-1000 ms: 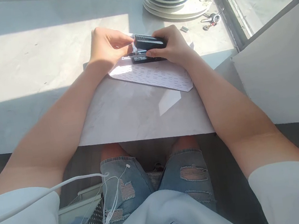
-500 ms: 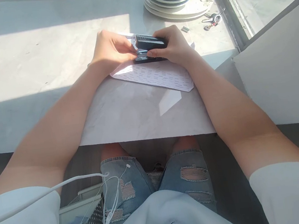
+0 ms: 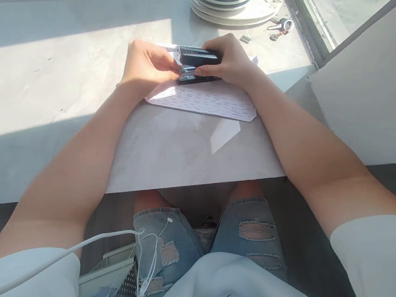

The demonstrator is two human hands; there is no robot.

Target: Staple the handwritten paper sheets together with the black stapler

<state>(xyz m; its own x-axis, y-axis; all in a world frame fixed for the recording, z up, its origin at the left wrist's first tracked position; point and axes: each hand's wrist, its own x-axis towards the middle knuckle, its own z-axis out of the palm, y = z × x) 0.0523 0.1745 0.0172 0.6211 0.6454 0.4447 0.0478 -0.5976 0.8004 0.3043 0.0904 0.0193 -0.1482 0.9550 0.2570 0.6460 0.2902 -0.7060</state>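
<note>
A black stapler (image 3: pixel 198 57) lies above the printed sheets, its top arm raised from its base so that metal parts show between them. My right hand (image 3: pixel 228 58) is closed round its right end, with the thumb along the near side. At the left end, the thumb and fingers of my left hand (image 3: pixel 153 65) pinch together against the stapler's front; whether something small is between them is hidden. White paper with printed lines (image 3: pixel 206 100) lies under the stapler and both hands, slightly askew on the pale table (image 3: pixel 170 156).
A stack of plates (image 3: pixel 235 16) with a dark dish on top stands at the back right. Keys (image 3: pixel 282 26) and a small grey staple strip (image 3: pixel 245 39) lie nearby. A window frame borders the right. Below the table edge, a white cable (image 3: pixel 100 236) hangs by a drawer basket (image 3: pixel 123 288).
Almost nothing differs. The fingers of my left hand have shifted very slightly at the stapler's front; the stapler, paper and right hand stay put.
</note>
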